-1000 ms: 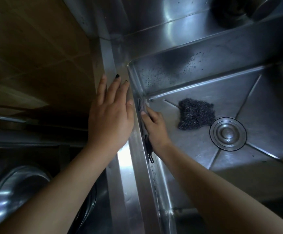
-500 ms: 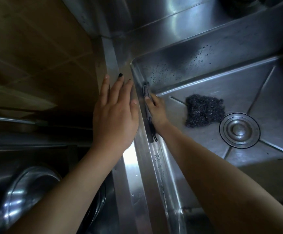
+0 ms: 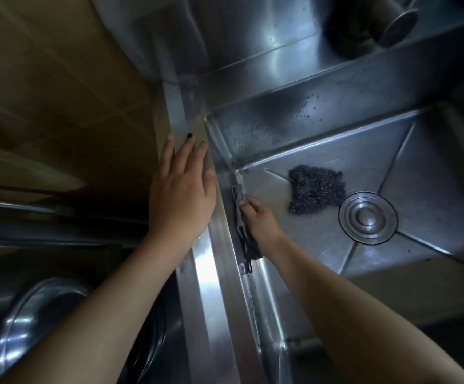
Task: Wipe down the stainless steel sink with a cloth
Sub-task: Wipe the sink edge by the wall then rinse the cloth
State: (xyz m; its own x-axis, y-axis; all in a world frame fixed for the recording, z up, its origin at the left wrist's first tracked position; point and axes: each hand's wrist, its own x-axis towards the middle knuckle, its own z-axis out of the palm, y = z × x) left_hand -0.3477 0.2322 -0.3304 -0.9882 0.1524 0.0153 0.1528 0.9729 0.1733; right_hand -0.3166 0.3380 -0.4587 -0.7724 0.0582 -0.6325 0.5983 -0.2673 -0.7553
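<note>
The right hand [image 3: 261, 223] presses the cloth [image 3: 239, 214] flat against the left wall of the sink [image 3: 280, 128], fingers straight. The left hand [image 3: 182, 195] lies spread on the rim [image 3: 217, 273]. Best push firmly and rub along the wall into the corner

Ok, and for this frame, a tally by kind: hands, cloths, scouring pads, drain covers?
Hands: 2, left hand and right hand
Cloths: 1, the cloth under the right hand
Scouring pads: 1, the steel wool pad
Drain covers: 1, the drain cover
Total: 5
</note>
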